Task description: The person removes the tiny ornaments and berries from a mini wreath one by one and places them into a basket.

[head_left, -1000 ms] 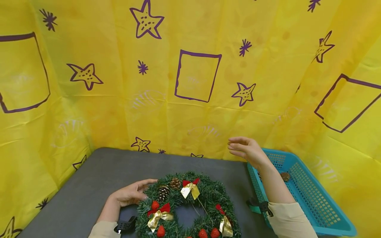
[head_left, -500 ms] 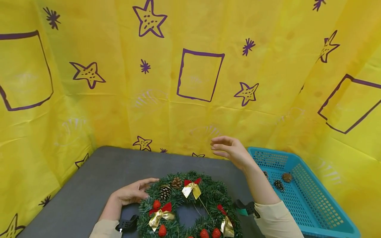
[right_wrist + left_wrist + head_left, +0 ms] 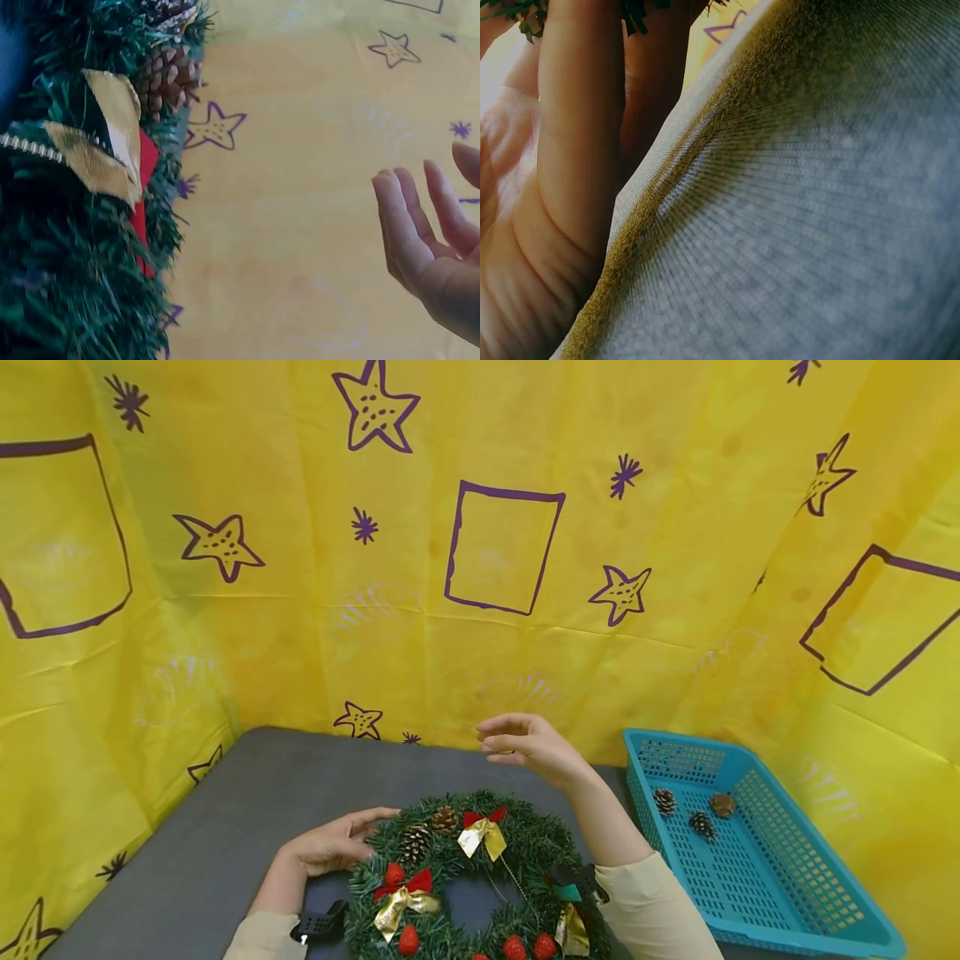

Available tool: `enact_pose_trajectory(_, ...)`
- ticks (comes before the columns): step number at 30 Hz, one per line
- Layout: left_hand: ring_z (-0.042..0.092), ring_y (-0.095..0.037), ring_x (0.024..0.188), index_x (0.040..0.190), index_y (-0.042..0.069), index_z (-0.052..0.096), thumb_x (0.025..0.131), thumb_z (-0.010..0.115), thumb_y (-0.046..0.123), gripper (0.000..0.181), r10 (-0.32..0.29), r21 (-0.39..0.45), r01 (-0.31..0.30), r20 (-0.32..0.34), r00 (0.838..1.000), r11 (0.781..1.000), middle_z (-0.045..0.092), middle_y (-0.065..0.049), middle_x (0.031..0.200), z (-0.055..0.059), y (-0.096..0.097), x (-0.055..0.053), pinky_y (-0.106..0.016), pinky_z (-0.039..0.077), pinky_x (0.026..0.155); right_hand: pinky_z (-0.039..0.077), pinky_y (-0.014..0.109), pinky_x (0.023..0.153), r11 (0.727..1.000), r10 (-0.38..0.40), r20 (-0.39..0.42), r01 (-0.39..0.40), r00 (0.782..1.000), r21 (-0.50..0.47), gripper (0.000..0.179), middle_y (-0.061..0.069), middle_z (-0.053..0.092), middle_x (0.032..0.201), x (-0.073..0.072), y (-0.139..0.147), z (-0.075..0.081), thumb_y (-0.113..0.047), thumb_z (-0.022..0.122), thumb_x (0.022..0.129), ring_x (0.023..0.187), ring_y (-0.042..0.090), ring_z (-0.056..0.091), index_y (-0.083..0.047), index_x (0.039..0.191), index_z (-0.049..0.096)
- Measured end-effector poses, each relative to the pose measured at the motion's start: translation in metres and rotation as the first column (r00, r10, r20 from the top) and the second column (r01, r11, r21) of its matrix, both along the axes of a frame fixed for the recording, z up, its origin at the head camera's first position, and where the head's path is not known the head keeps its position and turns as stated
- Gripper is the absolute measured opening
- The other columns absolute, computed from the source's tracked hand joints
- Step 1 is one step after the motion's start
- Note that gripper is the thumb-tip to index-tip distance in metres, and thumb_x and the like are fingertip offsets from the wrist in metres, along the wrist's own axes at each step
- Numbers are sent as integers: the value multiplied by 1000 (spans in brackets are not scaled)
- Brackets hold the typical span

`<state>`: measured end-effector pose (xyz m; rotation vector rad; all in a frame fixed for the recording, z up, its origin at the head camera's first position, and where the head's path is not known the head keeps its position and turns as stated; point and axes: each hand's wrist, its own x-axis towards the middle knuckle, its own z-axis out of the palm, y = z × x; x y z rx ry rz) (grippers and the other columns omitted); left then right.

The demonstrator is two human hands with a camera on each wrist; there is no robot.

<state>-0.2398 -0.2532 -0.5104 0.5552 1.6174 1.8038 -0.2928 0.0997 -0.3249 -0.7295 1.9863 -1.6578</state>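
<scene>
A green Christmas wreath lies at the front of the dark table, its lower part cut off by the head view's edge. It carries red and gold bows, red berries and two pinecones at its upper left. My left hand holds the wreath's left rim between thumb and fingers; greenery shows at the fingertips in the left wrist view. Above the wreath's far side hovers my right hand, fingers loosely bent and nothing between them. The right wrist view shows that hand apart from the wreath.
A blue plastic basket stands on the right of the table. Inside are three pinecones, grouped toward its far end. Yellow curtains with purple stars surround the table at the back and sides.
My right hand has moved left from beside the basket to over the wreath's far side, uncovering the pinecones in the basket. The left hand stays on the wreath.
</scene>
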Motion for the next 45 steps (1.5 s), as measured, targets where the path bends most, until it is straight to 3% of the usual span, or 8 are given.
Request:
enact_pose_trajectory(3, 38, 0, 52, 143, 41, 44, 98, 56, 8, 58, -6, 6, 6, -6, 1000, 1000, -24, -34, 158, 1, 0, 0, -19, 44, 59, 50, 44, 105, 999, 40, 25, -41, 999, 25, 46, 31, 43, 148, -3, -9, -4, -11, 58, 98, 125, 34, 57, 6, 140, 47)
enact_pose_trajectory(8, 38, 1, 51, 143, 41, 43, 97, 56, 9, 57, -1, 2, 1, 0, 1000, 1000, -22, -36, 158, 1, 1, 1, -19, 44, 59, 51, 42, 104, 995, 71, 74, -76, 995, 64, 41, 27, 49, 144, -8, -24, -12, -8, 57, 98, 112, 20, 64, 5, 137, 52)
enact_pose_trajectory(18, 40, 2, 53, 147, 35, 40, 97, 57, 10, 58, 7, -5, -7, 12, 1000, 1000, -14, -38, 158, 3, 3, 2, -20, 43, 59, 52, 45, 103, 976, 144, 123, -161, 982, 149, 37, 21, 57, 136, -11, -45, -27, -8, 57, 99, 115, 30, 64, 5, 133, 56)
enact_pose_trajectory(25, 38, 1, 53, 149, 31, 39, 97, 58, 11, 59, 18, -9, -18, 8, 1000, 1000, -13, -38, 159, 4, 5, 3, -20, 43, 59, 56, 40, 96, 957, 118, 150, -152, 982, 247, 33, 16, 64, 130, -13, -52, -42, -11, 61, 97, 114, 29, 65, -3, 129, 63)
enact_pose_trajectory(32, 36, 0, 51, 147, 33, 40, 97, 59, 12, 58, 20, -14, -19, 12, 1000, 1000, -14, -37, 159, 5, 5, 3, -20, 43, 57, 57, 40, 94, 931, 107, 171, -159, 979, 328, 30, 18, 65, 131, -13, -52, -52, -11, 63, 95, 111, 25, 67, -2, 125, 66)
enact_pose_trajectory(40, 39, -1, 55, 148, 31, 41, 96, 60, 12, 58, 25, -12, -25, 9, 1000, 1000, -14, -37, 159, 3, 5, 3, -21, 43, 59, 51, 49, 102, 917, 129, 183, -188, 975, 352, 28, 11, 67, 126, -15, -52, -60, -9, 65, 94, 107, 17, 65, -2, 121, 68)
enact_pose_trajectory(45, 39, 0, 56, 147, 33, 41, 96, 58, 11, 58, 16, -3, -16, 7, 1000, 1000, -16, -38, 158, 2, 4, 3, -21, 42, 59, 54, 43, 99, 900, 154, 174, -211, 973, 381, 28, 10, 68, 123, -15, -53, -62, -6, 67, 92, 102, 14, 66, -1, 120, 69)
